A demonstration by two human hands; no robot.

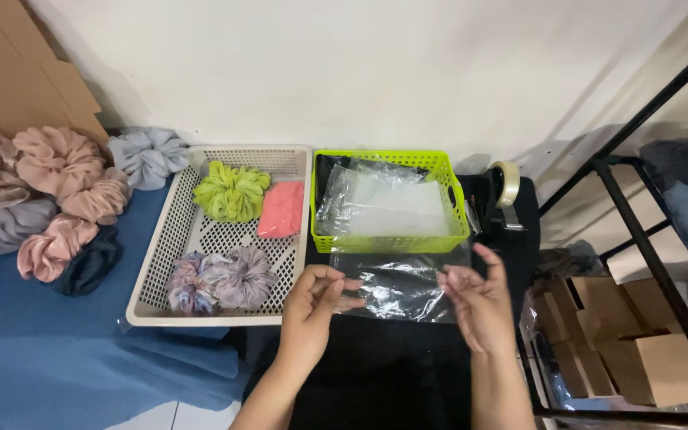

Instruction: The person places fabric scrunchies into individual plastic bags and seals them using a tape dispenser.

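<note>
A clear plastic bag (398, 285) is stretched between my two hands above a black surface (376, 366). My left hand (312, 310) pinches its left edge with thumb and fingers. My right hand (479, 302) pinches its right edge, the other fingers spread. Just beyond the bag stands a lime green basket (455, 209) with more clear bags (384, 205) inside. To the left, a white mesh tray (170, 239) holds a green scrunchie (231, 191), a pink scrunchie (282, 209) and purple-grey scrunchies (220, 279).
A heap of pink, grey and dark scrunchies (49, 199) lies on a blue cloth (41, 358) at far left. A tape dispenser (503, 191) sits right of the green basket. A black metal rack (639, 231) with cardboard boxes (662, 358) stands at right.
</note>
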